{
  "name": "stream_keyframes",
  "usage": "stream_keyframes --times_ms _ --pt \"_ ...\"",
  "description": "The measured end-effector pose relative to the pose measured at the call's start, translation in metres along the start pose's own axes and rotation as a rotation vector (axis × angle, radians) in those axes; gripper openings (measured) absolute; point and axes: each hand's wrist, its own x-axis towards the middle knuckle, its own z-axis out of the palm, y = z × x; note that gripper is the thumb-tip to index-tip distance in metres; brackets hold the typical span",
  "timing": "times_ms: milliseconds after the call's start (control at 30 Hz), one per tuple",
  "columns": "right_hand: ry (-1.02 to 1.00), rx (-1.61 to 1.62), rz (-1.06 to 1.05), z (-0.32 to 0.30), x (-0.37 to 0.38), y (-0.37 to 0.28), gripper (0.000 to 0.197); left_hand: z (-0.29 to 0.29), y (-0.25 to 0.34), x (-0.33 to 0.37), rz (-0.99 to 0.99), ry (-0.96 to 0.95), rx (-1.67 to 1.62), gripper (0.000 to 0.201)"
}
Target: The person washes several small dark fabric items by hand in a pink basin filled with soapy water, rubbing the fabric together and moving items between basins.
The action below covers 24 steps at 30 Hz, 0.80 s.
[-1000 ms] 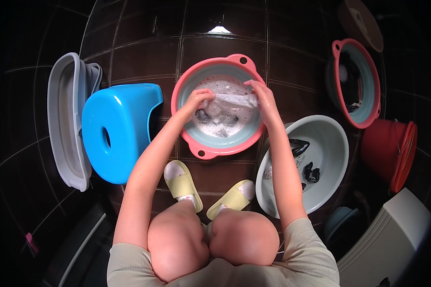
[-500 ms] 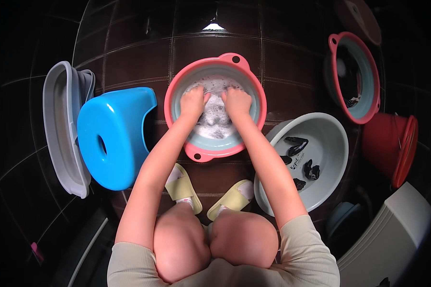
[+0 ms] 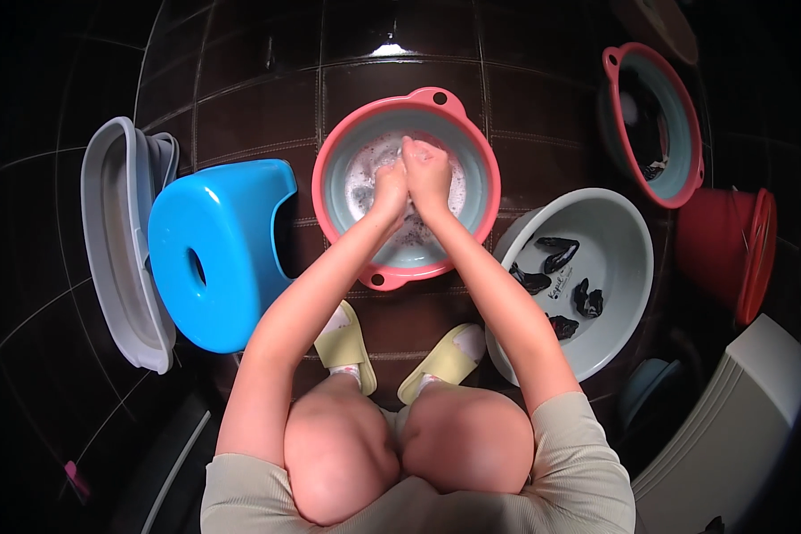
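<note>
From above, the left hand (image 3: 389,189) and right hand (image 3: 429,169) press together, both clenched on a pale wet cloth (image 3: 407,182), held low over the suds in the pink basin (image 3: 365,264) so drips fall back inside.

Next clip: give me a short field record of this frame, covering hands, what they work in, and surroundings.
left hand: fisted, pressed against the right, in suds
right hand: fisted, in suds
basin: round pink-rimmed plastic basin, foamy water; any cloth hidden
right side: grey round basin with dark items
left side: blue plastic stool, grey folding tub
floor: dark brown tiles
</note>
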Motion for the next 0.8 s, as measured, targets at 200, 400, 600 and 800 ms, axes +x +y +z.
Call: stream_keyframes --times_ms 200,400,600,800 --pt "0.007 0.072 -0.051 0.016 -0.040 -0.021 0.035 -0.025 0.015 0.002 -0.121 -0.075 -0.118 0.023" --pt "-0.032 -0.028 -0.025 0.010 -0.052 -0.042 0.035 -0.036 0.025 0.013 -0.376 -0.213 -0.333 0.030" --pt "0.038 -0.268 -0.058 -0.015 -0.024 -0.019 0.039 -0.013 0.024 -0.008 -0.272 -0.225 -0.238 0.028" --pt "-0.081 -0.405 -0.011 -0.043 -0.001 0.013 0.042 -0.049 0.033 0.032 0.261 0.058 0.824 0.034"
